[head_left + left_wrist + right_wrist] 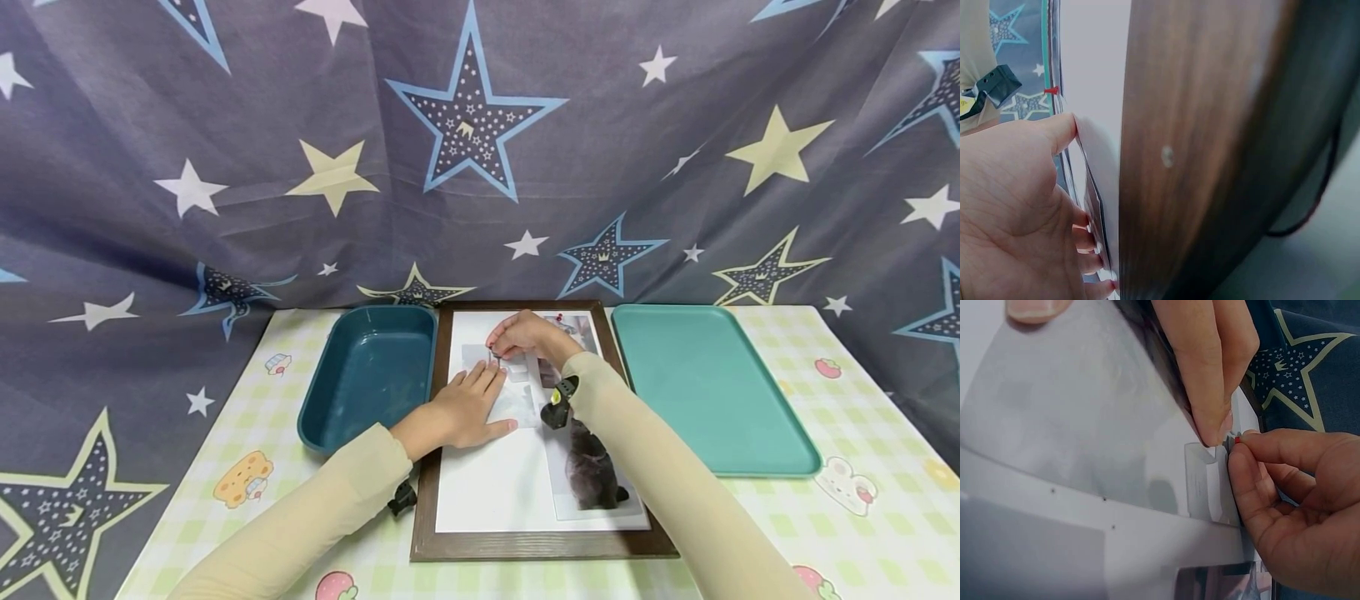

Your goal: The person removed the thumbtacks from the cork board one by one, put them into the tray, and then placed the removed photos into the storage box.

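A white board [487,492] in a brown wooden frame [540,547] lies on the table. My left hand [465,410] presses a pale greyish photo sheet [522,407] to the board, fingers nearly straight and thumb spread. Just beyond those fingertips, my right hand [522,333] pinches a red push pin [1237,440] between thumb and index finger at the sheet's far edge. The pin's tip is hidden by the fingers. To the right on the board is a print of a dark grey cat [592,475], partly covered by my right forearm. Another red pin [558,317] stands near the board's top edge.
A deep dark teal tray [367,375] stands left of the frame, and a shallow green tray [712,383] lies to its right. A checkered tablecloth [255,533] covers the table. Behind it hangs a star-patterned curtain [480,242].
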{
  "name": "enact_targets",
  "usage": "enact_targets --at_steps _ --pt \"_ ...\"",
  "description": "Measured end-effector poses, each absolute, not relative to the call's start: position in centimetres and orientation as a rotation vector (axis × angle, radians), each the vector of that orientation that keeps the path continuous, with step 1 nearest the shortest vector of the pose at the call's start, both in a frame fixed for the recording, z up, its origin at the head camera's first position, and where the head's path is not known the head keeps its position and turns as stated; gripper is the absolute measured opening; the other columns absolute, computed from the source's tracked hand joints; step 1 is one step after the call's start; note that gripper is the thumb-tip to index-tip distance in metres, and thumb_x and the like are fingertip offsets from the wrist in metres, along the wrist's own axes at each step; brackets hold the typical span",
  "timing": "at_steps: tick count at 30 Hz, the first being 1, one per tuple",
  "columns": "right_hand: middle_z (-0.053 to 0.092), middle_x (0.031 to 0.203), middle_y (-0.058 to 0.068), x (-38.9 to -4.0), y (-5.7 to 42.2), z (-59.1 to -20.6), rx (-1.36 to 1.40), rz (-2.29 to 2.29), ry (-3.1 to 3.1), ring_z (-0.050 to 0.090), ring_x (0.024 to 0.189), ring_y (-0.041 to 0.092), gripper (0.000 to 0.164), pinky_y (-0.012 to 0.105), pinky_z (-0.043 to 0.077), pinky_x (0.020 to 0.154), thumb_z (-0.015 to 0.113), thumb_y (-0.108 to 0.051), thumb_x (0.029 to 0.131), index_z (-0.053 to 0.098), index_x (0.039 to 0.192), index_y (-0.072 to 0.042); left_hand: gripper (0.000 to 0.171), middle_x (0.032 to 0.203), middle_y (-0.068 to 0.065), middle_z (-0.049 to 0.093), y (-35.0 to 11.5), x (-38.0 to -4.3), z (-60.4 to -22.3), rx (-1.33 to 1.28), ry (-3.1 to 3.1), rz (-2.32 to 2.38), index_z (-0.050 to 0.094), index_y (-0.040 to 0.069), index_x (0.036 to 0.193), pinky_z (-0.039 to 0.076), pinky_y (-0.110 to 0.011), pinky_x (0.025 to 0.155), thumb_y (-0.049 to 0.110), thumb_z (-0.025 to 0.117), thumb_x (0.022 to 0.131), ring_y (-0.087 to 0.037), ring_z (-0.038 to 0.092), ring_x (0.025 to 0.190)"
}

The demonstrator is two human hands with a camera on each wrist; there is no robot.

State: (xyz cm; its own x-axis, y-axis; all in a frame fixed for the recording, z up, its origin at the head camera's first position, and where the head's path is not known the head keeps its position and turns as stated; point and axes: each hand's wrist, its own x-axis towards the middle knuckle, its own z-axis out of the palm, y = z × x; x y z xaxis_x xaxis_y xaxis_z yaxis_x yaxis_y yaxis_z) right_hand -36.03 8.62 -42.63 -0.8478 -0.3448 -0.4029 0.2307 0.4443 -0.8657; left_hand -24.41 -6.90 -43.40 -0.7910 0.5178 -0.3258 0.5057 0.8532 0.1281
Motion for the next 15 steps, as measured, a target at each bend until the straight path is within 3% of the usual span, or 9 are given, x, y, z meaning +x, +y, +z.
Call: enact_targets --at_steps 15 --pt "0.068 0.081 0.002 -36.08 8.56 -42.07 -0.091 -1.398 2.131 0.064 0.071 0.010 0.025 0.025 0.059 0.080 0.065 0.010 0.090 0.068 0.115 0.012 0.089 0.173 -0.014 0.005 -6.94 -24.42 -43.46 0.775 2.674 0.042 0.009 0.007 0.165 0.016 -0.051 0.129 0.065 0.036 0.103 -0.030 0.003 0.160"
